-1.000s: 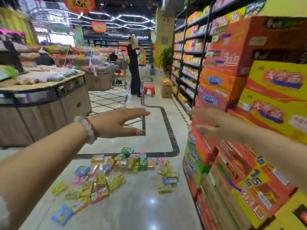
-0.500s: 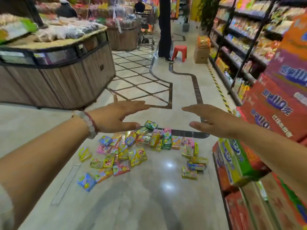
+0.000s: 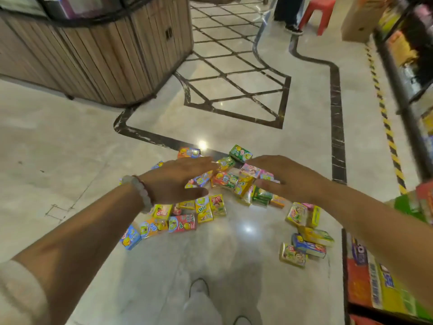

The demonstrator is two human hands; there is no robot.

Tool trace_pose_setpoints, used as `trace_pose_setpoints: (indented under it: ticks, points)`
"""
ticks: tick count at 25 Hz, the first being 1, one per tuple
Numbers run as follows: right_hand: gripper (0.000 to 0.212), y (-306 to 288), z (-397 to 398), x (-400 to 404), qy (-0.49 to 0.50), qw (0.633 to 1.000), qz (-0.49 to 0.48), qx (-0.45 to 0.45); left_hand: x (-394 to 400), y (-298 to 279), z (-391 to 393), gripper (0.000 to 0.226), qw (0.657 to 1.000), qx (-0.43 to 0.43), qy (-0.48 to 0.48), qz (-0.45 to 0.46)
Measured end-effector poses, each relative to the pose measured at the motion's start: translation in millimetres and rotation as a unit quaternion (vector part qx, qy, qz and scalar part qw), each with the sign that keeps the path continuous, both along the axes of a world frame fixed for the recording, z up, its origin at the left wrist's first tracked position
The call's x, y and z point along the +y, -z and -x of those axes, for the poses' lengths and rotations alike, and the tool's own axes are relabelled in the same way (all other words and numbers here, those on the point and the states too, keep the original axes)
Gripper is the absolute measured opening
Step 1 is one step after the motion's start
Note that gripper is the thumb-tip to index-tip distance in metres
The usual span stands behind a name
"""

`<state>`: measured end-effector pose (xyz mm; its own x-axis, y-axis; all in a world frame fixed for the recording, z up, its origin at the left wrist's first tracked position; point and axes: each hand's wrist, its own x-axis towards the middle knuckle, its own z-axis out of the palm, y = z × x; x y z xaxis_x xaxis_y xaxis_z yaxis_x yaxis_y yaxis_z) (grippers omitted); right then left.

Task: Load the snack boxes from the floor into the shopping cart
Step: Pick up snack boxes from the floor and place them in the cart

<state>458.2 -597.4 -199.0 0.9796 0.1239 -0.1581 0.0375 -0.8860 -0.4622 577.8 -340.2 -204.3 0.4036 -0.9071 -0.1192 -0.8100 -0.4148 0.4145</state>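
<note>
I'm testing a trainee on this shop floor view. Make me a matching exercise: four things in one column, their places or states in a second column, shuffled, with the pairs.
Things:
1. left hand
2. red stool
3. blue snack box
4. wooden counter

Places or states:
A. top left, standing on the floor
B. wears a bead bracelet, fingers straight
C. nearest edge of the pile, on the left
D. far end of the aisle, top right

Pairs: 1-B, 2-D, 3-C, 4-A

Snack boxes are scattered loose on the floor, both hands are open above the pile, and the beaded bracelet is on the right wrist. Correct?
Not quite: the beaded bracelet is on the left wrist, as the head view shows. The rest holds: the snack boxes lie scattered loose on the floor, and the left hand and right hand are open above the pile.
</note>
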Motion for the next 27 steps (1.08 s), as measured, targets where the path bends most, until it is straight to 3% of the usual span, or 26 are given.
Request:
trace_pose_setpoints:
  ticks: [7,11,14,17,20,23,25,27]
  points:
    - [0.049,158,-119,-1,0.008,0.999,-0.015,0.039,-7,152,-98,0.087,0.99,0.109,-0.094,-0.004]
    - [0.051,322,-146,-4,0.053,0.991,-0.035,0.117,-22,311,-123,0.062,0.967,0.186,-0.172,-0.034]
    - [0.051,460,-164,-7,0.061,0.987,-0.034,0.142,-32,450,-138,0.056,0.951,0.196,-0.222,-0.081]
    - [0.052,584,-186,-11,0.086,0.984,-0.031,0.155,-37,575,-151,0.05,0.909,0.262,-0.311,-0.087]
    - [0.052,666,-203,-15,0.126,0.974,-0.034,0.187,-43,660,-160,0.039,0.876,0.28,-0.362,-0.153]
    - [0.053,715,-210,-17,0.163,0.959,-0.028,0.229,-52,705,-162,0.026,0.832,0.301,-0.44,-0.152]
    - [0.044,733,-209,-15,0.215,0.942,-0.075,0.245,-59,715,-156,0.032,0.788,0.322,-0.514,-0.102]
    - [0.046,740,-208,-7,0.277,0.921,-0.138,0.238,-67,721,-146,0.024,0.751,0.355,-0.555,-0.047]
